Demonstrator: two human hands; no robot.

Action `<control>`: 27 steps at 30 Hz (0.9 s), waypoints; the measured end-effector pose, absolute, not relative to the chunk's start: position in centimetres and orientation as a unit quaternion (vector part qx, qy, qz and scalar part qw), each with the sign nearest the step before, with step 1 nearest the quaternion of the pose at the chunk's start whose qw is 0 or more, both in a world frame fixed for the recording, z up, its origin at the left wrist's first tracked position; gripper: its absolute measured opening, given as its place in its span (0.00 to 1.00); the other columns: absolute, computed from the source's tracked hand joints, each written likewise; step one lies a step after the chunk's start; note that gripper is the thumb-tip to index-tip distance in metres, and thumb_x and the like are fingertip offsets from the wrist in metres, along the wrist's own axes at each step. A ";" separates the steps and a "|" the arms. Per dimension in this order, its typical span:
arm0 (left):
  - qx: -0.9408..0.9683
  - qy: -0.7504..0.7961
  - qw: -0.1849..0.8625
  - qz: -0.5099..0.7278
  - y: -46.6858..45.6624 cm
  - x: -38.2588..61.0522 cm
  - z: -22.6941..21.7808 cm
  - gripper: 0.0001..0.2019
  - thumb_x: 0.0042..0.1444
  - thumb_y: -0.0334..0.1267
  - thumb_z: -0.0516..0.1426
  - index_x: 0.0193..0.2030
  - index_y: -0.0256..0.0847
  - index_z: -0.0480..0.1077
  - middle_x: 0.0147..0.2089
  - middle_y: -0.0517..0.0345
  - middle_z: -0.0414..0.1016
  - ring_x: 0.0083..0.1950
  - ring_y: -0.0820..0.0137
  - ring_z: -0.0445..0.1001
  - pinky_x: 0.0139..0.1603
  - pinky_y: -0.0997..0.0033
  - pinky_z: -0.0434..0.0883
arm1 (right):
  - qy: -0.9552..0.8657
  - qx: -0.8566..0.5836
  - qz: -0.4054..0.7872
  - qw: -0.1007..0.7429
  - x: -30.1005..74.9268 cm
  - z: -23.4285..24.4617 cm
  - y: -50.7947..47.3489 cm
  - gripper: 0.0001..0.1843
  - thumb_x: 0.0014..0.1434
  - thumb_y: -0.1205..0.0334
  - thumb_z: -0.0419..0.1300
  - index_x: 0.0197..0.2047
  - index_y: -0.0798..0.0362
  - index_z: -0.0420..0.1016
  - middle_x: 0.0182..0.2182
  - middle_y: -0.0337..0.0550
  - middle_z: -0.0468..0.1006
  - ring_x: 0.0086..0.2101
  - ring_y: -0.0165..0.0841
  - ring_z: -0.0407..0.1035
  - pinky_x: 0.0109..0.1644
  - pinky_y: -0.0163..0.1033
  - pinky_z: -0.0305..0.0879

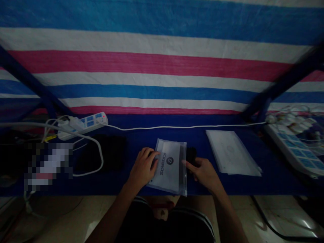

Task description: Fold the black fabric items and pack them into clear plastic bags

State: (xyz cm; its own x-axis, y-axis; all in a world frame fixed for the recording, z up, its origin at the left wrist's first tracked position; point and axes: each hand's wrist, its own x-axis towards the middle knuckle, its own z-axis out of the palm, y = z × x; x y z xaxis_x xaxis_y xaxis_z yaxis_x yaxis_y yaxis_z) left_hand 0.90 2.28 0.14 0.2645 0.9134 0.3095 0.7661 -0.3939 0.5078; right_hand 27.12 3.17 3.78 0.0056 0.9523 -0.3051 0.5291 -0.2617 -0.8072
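Holding a clear zip bag (169, 167) on the blue-covered table (154, 133), the left hand (143, 167) is curling its fingers over the bag's left side. The right hand (205, 174) is reaching to the bag's right edge, its fingertips touching the plastic beside a dark object (191, 157), though I cannot tell whether they are gripping. A printed white card (169, 162) is showing through the bag. A flat plastic sleeve (231, 153) is lying to the right, and a white power strip (84, 125) is sitting farther back on the left.
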 end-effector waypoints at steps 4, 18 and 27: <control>0.787 0.536 0.122 0.279 2.3 0.9 0.1 0.14 0.68 0.30 0.57 0.58 0.44 0.73 0.53 0.50 0.72 0.58 0.55 0.70 0.60 0.48 0.72 | -0.543 -0.691 0.410 0.245 29.8 4.5 2.9 0.32 0.49 0.27 0.64 0.22 0.49 0.69 0.12 0.38 0.68 0.13 0.31 0.62 0.19 0.36 0.55; 0.785 0.535 0.129 0.283 2.1 0.8 0.3 0.15 0.69 0.30 0.54 0.59 0.43 0.73 0.53 0.49 0.73 0.58 0.56 0.70 0.61 0.49 0.71 | -0.519 -0.721 0.282 0.362 32.0 9.3 1.0 0.31 0.48 0.29 0.68 0.20 0.50 0.70 0.12 0.39 0.67 0.15 0.32 0.62 0.17 0.37 0.54; 0.781 0.530 0.125 0.305 2.0 0.8 0.1 0.15 0.69 0.31 0.53 0.58 0.44 0.75 0.53 0.49 0.74 0.59 0.57 0.70 0.62 0.50 0.70 | -0.520 -0.652 0.337 0.437 28.8 12.0 -0.8 0.27 0.51 0.35 0.71 0.24 0.50 0.74 0.14 0.37 0.67 0.16 0.30 0.60 0.16 0.35 0.55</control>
